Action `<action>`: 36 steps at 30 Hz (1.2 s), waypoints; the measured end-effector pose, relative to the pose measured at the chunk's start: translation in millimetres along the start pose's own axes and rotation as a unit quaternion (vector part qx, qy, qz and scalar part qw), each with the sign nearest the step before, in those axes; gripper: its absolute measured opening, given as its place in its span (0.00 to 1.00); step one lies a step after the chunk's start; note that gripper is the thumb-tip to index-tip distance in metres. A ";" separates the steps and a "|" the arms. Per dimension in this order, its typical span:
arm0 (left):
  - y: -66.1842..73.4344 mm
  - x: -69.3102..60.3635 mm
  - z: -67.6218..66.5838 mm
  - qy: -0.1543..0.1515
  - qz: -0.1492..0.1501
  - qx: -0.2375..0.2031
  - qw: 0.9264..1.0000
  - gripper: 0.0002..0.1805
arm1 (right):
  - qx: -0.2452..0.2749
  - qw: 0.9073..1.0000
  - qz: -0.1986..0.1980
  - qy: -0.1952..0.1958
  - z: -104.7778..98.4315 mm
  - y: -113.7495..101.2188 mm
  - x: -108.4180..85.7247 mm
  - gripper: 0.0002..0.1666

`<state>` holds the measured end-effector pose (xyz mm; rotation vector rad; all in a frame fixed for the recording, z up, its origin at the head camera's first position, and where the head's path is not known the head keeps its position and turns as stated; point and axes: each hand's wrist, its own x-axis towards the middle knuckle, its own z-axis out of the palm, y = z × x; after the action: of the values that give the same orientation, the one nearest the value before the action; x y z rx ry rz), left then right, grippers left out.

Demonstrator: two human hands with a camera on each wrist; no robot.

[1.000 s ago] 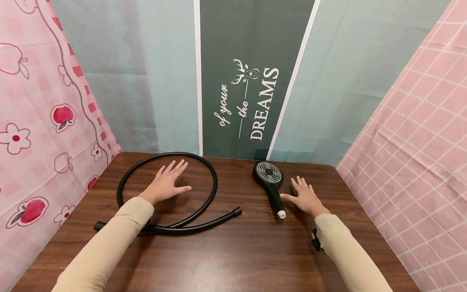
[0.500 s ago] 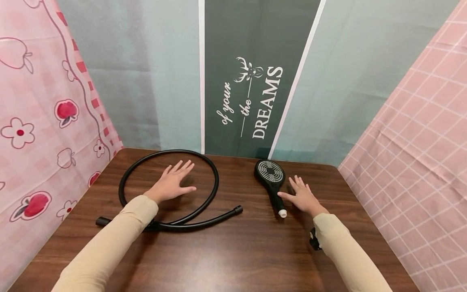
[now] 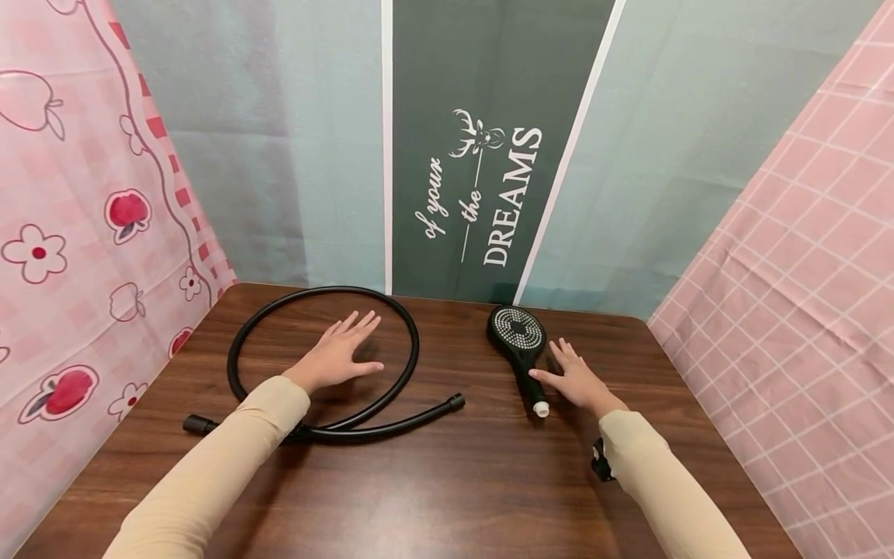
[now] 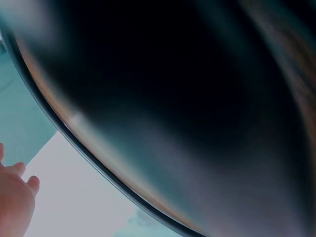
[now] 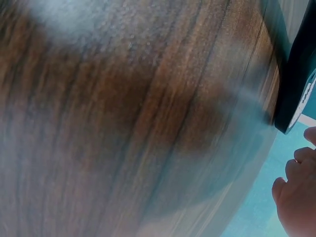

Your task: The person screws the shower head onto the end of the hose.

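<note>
A black shower hose [image 3: 415,341] lies on the table in a large loop, its two ends pointing left and right. Over the loop my left hand [image 3: 335,357] is spread with straight fingers and holds nothing. To the right, a black handheld shower head [image 3: 518,328] lies with its spray face up and its white threaded end toward me. Beside its handle, my right hand [image 3: 576,380] has extended fingers; the thumb overlaps the handle's edge, and I cannot tell whether it touches. The right wrist view shows part of the shower head [image 5: 294,84] beyond the fingers.
The brown wooden table [image 3: 419,505] reaches back to a grey-green curtain [image 3: 321,155] with white lettering. Pink printed cloth [image 3: 63,233] hangs at the left, and pink checked cloth [image 3: 803,272] at the right. A blurred dark shape fills most of the left wrist view.
The left hand has moved a little to the right above the hose loop. My right hand has shifted slightly left toward the shower head's handle. Hose and shower head stay put.
</note>
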<state>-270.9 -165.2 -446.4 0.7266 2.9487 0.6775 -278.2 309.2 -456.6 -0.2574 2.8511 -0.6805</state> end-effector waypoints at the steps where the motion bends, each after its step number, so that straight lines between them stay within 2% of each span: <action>1: 0.6 0.1 0.3 0.000 0.000 0.002 1.000 0.49 | 0.002 1.000 0.002 -0.002 0.1 -0.2 0.0 0.59; 27: 15.1 1.9 4.1 -0.010 0.013 0.008 1.000 0.48 | 0.016 1.000 -0.001 -0.015 5.4 -13.8 -7.2 0.60; 36: 15.5 2.7 7.0 -0.010 0.022 0.019 1.000 0.48 | 0.028 0.999 0.028 -0.032 6.5 -22.5 -9.1 0.65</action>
<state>-265.7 -148.9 -446.0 0.7984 2.9435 0.6156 -265.2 288.6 -450.5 -0.1874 2.7635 -0.7275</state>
